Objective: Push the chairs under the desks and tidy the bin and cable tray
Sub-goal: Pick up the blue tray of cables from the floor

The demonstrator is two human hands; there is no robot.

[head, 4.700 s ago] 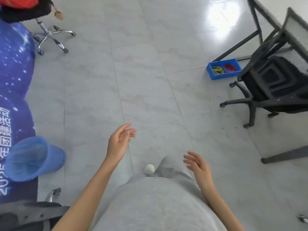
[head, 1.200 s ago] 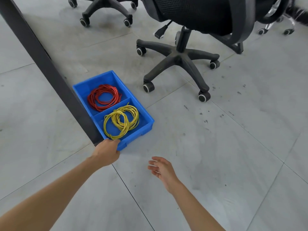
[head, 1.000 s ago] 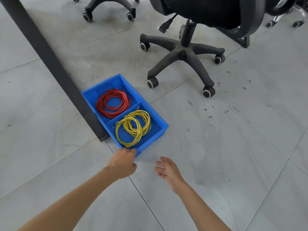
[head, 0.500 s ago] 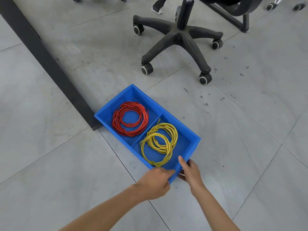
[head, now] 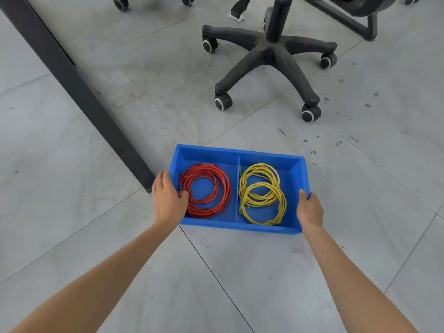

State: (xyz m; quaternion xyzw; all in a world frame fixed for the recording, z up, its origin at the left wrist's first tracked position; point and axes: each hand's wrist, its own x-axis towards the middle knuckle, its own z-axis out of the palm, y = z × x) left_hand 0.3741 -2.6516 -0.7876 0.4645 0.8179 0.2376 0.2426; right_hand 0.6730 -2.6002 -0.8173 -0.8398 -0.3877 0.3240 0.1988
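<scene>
Two hands on the cable tray [head: 262,156] mid-frame on the floor, left hand [head: 168,200] and right hand [head: 308,209] each gripping an end wall, so tray's underway but the chair [head: 271,51] at top looks unpushed.

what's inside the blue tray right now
The blue tray has two compartments: a red cable coil in the left one, a yellow cable coil in the right. The left hand covers the red coil's edge.

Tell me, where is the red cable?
The red cable lies coiled in the left compartment of the blue tray, beside the yellow cable, by the left hand.
</scene>
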